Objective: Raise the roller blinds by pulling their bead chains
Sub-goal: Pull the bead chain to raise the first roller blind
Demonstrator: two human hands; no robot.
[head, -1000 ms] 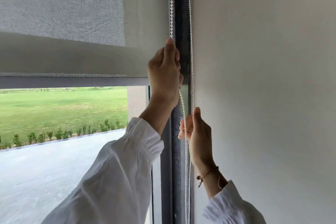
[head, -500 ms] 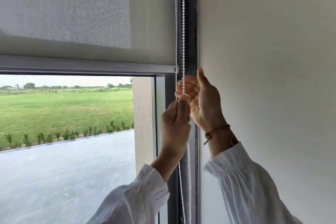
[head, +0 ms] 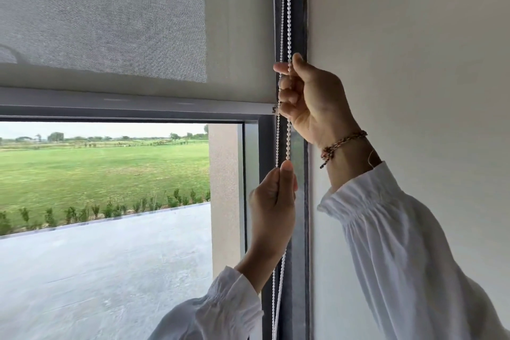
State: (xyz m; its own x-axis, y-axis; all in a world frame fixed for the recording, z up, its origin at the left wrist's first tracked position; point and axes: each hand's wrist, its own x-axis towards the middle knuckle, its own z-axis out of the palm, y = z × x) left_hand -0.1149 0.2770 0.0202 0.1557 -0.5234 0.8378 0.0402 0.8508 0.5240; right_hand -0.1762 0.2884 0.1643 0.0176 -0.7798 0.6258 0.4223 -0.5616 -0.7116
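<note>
A grey roller blind [head: 110,22] covers the upper part of the window, its bottom bar [head: 124,103] level with the top of the glass. The white bead chain [head: 288,8] hangs in two strands along the dark window frame at the blind's right edge. My right hand [head: 311,99] grips one strand high up, thumb and fingers curled round it beside the bar's end. Lower down, my left hand [head: 273,201] pinches the chain between thumb and fingers. The strands run on down past my left wrist and out of view.
A plain white wall [head: 414,63] fills the right side, right next to the dark frame [head: 299,22]. Through the glass lie a paved terrace [head: 110,270], a low hedge and a green field. White sleeves cover both forearms.
The blind's bottom bar has risen. My left hand came down the chain from high up, while my right hand climbed from below to above it.
</note>
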